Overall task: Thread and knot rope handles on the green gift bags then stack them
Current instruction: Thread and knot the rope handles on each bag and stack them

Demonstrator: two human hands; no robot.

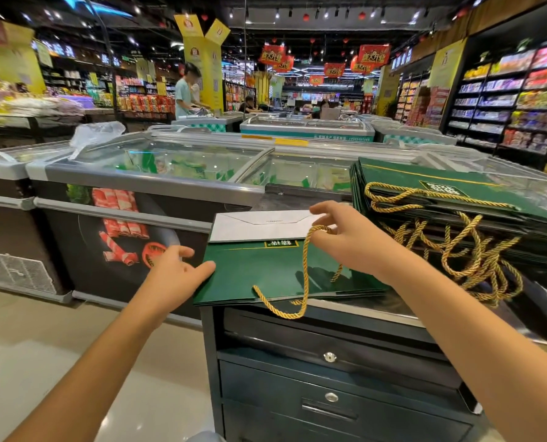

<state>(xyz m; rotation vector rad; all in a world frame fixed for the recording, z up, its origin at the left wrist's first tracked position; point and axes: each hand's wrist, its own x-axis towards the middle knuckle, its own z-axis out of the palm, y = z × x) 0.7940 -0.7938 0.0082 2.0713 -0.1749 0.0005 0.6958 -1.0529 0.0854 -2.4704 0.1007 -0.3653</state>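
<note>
- While left hand (176,269) sits off the cabinet's (329,378) left top corner with fingers straight and spread, its thumb tip touches the green gift bag (266,272).
- Bag lies flat on cabinet top, left end, white base fold facing away.
- Gold rope (306,275) crosses the bag and loops over cabinet's front edge.
- Right hand (352,237) above cabinet top, fingertips pinching the rope's upper end.
- Stack of roped bags (425,193) on cabinet's right end.
</note>
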